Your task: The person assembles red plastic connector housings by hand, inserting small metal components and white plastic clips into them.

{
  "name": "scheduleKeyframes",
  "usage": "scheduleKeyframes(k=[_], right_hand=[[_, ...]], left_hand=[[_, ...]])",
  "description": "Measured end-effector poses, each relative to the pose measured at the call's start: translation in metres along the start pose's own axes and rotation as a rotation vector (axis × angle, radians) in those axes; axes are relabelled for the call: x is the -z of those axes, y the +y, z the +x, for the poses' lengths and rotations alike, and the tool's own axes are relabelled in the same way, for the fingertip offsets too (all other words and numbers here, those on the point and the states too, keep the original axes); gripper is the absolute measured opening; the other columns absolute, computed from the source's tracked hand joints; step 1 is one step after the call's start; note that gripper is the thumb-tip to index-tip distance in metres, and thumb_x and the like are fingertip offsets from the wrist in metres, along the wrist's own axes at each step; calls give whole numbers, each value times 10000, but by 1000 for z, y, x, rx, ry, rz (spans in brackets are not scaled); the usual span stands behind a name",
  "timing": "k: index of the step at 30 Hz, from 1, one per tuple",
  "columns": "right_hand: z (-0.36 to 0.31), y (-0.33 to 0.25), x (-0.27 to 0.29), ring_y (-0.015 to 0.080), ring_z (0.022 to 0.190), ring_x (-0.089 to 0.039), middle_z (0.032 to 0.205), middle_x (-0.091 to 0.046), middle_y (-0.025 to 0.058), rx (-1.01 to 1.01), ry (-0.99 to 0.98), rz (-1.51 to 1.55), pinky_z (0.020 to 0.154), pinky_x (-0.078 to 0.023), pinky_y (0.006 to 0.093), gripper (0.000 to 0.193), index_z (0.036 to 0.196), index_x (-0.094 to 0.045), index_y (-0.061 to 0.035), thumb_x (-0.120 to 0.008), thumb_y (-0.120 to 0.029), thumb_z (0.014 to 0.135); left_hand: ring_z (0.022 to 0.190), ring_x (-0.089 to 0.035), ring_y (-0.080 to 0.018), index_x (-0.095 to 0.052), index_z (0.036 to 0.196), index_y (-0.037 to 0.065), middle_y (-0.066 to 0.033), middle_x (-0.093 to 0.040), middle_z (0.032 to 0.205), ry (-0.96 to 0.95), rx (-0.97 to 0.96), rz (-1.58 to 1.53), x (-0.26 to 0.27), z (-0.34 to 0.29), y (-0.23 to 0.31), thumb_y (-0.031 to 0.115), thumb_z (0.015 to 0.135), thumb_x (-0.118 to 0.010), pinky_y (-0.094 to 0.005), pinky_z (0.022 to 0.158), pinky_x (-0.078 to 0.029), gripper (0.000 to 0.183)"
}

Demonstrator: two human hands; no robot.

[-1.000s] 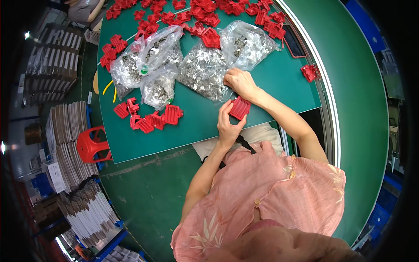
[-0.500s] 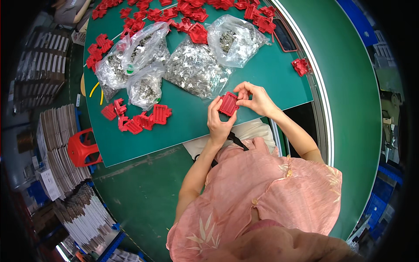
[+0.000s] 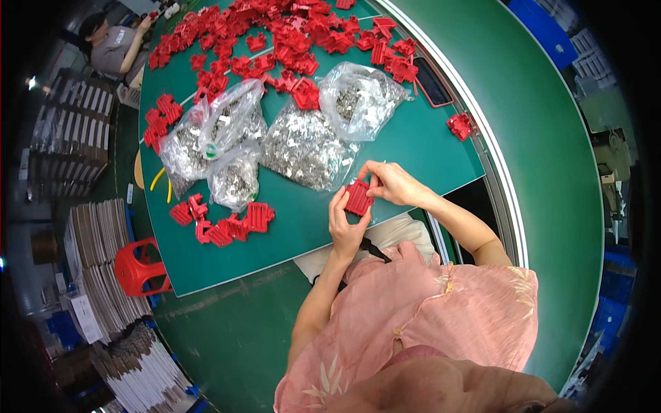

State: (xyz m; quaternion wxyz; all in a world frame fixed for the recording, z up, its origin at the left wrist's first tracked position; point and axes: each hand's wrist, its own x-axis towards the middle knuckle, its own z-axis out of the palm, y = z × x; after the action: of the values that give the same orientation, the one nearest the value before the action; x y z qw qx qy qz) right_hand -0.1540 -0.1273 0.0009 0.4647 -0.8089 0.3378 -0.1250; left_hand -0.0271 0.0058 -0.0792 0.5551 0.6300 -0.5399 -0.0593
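Note:
Near the table's front edge, my left hand [image 3: 346, 226] grips a red ribbed plastic housing [image 3: 357, 199] between thumb and fingers. My right hand [image 3: 396, 184] is closed in a pinch at the housing's upper right edge; whatever its fingertips hold is hidden. Just beyond my hands lies a clear bag of small metal pieces [image 3: 303, 155], and a second open bag [image 3: 361, 103] sits behind it. More such bags [image 3: 234, 182] stand to the left. A short row of red housings [image 3: 259, 217] lies left of my left hand.
A large heap of red housings [image 3: 292, 41] covers the far table. A phone [image 3: 432, 82] and a single red housing [image 3: 459, 126] lie by the right rail. Yellow curved handles [image 3: 157, 179] poke out at left. A red stool [image 3: 138, 268], cardboard stacks [image 3: 100, 248] and another person [image 3: 117, 51] are beyond.
The view has tilted up, so the table sits lower and the other person shows more. My right fingers have drawn closer together at the housing's edge; my left hand keeps its grip.

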Motion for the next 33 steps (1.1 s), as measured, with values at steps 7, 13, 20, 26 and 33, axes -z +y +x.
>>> scheduleKeyframes(k=[7, 13, 20, 26, 33], right_hand=[[16, 24, 4, 176, 647, -605, 699, -617, 52, 11, -142, -16, 608, -470, 340, 454, 1141, -606, -26, -801, -47, 731], [33, 43, 8, 74, 688, -541, 744, -603, -35, -188, -471, 266, 614, -430, 267, 433, 1161, -648, -52, -827, -117, 772], [49, 23, 39, 104, 757, -617, 800, -675, 18, 187, -324, 17, 676, -505, 286, 294, 1070, -673, -51, -770, -137, 807], [132, 35, 59, 342, 823, -673, 860, -673, 157, 248, 490, -441, 706, -534, 449, 109, 892, -690, -36, -679, -121, 825], [174, 64, 38, 359, 798, -685, 830, -685, 159, 277, 489, -836, 644, -555, 466, 87, 757, -651, -36, -618, -115, 766]], left_hand=[[1114, -616, -369, -565, 1196, -23, -223, -594, 1256, -9, -34, 7, 0, -1, -1, 55, 684, -845, -430, 939, -518, 588], [1109, -620, -365, -564, 1192, -15, -221, -594, 1261, -25, -18, 1, 2, -1, 0, 49, 685, -840, -425, 927, -524, 581], [1100, -625, -355, -566, 1186, -15, -220, -597, 1257, -31, -5, 0, 2, 0, -1, 49, 685, -839, -414, 935, -518, 574], [1100, -622, -355, -570, 1188, -17, -219, -602, 1248, -42, 2, -15, 1, 1, 0, 60, 688, -840, -413, 935, -515, 573], [1100, -622, -351, -572, 1191, -15, -215, -601, 1255, -41, 8, 7, 2, 1, 0, 64, 687, -842, -410, 937, -514, 578]])
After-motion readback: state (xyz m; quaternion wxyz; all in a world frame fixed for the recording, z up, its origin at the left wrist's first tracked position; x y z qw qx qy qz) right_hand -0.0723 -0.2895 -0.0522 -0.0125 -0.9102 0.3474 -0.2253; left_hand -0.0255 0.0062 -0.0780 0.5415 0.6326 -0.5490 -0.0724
